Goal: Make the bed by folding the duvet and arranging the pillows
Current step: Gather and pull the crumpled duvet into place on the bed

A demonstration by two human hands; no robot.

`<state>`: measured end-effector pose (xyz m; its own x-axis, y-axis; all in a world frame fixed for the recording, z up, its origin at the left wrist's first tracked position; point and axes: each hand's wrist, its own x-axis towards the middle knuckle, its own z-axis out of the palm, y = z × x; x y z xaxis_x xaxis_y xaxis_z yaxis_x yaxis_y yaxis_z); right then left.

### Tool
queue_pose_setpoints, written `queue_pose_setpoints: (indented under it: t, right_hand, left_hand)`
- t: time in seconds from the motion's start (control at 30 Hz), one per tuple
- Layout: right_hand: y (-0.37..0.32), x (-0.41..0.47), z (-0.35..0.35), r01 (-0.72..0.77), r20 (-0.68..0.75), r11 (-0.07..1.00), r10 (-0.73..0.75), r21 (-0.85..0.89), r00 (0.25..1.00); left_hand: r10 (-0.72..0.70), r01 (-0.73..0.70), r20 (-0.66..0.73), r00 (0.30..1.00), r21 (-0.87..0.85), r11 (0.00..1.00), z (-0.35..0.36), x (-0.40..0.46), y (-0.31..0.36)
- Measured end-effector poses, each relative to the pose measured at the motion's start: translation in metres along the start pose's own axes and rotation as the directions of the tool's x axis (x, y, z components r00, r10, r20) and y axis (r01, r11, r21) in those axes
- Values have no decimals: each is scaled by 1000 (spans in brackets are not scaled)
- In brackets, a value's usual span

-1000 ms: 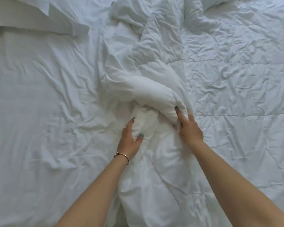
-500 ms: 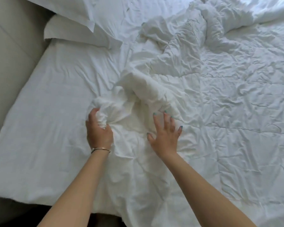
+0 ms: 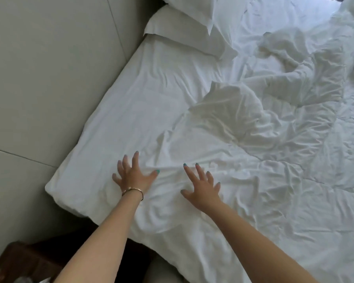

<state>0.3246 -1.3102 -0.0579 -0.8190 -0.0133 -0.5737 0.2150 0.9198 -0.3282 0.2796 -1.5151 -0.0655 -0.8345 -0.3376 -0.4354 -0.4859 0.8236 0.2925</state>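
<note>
A white, creased duvet [image 3: 274,180] covers most of the bed, bunched in a ridge [image 3: 233,111] at the middle and far right. My left hand [image 3: 132,175], with a thin bracelet on the wrist, lies flat with fingers spread near the bed's left edge. My right hand [image 3: 201,185] rests palm down, fingers apart, on the duvet just to its right. Neither hand holds any cloth. Two white pillows [image 3: 184,27] lie stacked at the far left corner of the bed.
A pale padded wall panel [image 3: 49,78] runs along the bed's left side. A dark wooden bedside table [image 3: 25,260] sits at the lower left. The white bed sheet [image 3: 141,94] lies bare between pillows and duvet.
Both hands have let go of the bunched duvet and now lie flat with fingers spread. They have shifted left toward the bed's edge, and the bunch is spread flatter.
</note>
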Motion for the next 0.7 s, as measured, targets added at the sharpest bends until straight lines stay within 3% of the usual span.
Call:
queue_pose_setpoints:
  t: [0.13,0.23,0.33,0.47,0.53,0.63,0.7]
  right_hand:
    - [-26,25,4,-33,-35,999,32,-30,999]
    - [-37,48,-7,77,-31,996,-79,-53,996]
    - [-43,67,-24,168,45,973,-163,-158,986]
    - [-70,88,-53,119,-3,917,-130,-381,991]
    - [-95,104,-65,170,11,881,-184,-442,983]
    - [-134,134,-75,300,130,696,-288,-653,949]
    - [-153,152,-74,316,183,582,-277,-749,943]
  left_hand:
    - [185,-240,212,960,274,931,5,39,2]
    - [310,-376,341,888,148,915,20,31,3]
    - [410,-433,215,886,69,899,9,31,-15]
    - [386,-384,116,915,-37,922,-35,45,-84]
    - [386,-383,111,916,-46,923,-54,42,-122]
    - [402,-400,104,910,-45,916,-68,32,-154]
    - [404,-403,79,911,-28,915,-69,30,-159]
